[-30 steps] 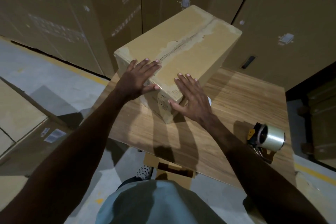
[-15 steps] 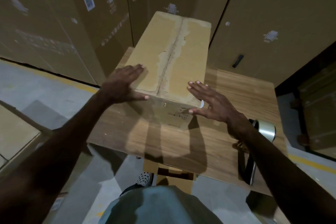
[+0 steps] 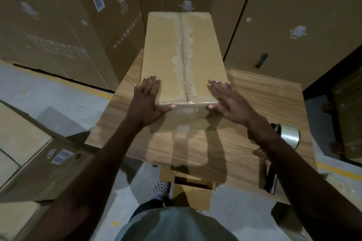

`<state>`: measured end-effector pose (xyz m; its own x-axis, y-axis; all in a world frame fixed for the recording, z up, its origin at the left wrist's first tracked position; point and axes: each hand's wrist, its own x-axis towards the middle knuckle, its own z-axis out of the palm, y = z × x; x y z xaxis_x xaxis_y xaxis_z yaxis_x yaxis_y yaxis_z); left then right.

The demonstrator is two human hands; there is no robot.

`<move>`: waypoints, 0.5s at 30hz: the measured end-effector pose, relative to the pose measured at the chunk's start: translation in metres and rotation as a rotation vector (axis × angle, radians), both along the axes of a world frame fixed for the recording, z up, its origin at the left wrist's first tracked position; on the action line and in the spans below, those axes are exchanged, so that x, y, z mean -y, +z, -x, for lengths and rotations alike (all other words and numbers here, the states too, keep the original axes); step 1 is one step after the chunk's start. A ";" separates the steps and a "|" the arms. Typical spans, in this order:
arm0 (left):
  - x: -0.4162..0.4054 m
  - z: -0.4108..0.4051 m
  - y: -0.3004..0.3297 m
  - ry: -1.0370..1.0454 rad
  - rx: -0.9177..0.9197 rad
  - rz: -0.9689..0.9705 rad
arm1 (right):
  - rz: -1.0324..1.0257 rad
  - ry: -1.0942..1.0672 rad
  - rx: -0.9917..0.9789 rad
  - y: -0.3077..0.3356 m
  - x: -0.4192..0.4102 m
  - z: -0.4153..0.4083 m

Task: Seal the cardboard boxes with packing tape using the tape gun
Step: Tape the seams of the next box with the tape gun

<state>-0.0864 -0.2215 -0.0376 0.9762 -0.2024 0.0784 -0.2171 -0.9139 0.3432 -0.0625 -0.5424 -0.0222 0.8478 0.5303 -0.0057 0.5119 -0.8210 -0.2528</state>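
A long cardboard box (image 3: 166, 49) stands on a wooden table (image 3: 244, 152), its length pointing away from me. Its two top flaps meet at a centre seam with torn, pale paper along it. My left hand (image 3: 146, 101) lies flat on the near left corner of the box, fingers straight, thumb against the near face. My right hand (image 3: 228, 100) rests flat on the near right corner in the same way. The tape gun (image 3: 286, 139), with a roll of clear tape, lies on the table's right side, partly hidden behind my right forearm.
Tall stacked cartons (image 3: 58, 15) form a wall behind and beside the table. More flat cartons (image 3: 23, 143) lie on the floor at the left. A small open cardboard box (image 3: 192, 188) sits under the table's near edge, by my feet. Dark crates (image 3: 348, 119) stand at the right.
The box has turned from a diagonal lie until it points straight away from me. Both hands have shifted with it, from the near corner to the two near corners.
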 end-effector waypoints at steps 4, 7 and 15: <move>0.026 0.024 -0.006 0.044 0.019 -0.063 | -0.022 -0.160 -0.029 0.010 -0.015 0.007; 0.030 0.035 -0.007 0.052 0.017 -0.059 | -0.007 -0.180 0.039 0.002 -0.039 0.020; 0.087 0.072 -0.009 0.194 -0.018 0.187 | -0.266 -0.038 -0.287 0.020 0.001 0.005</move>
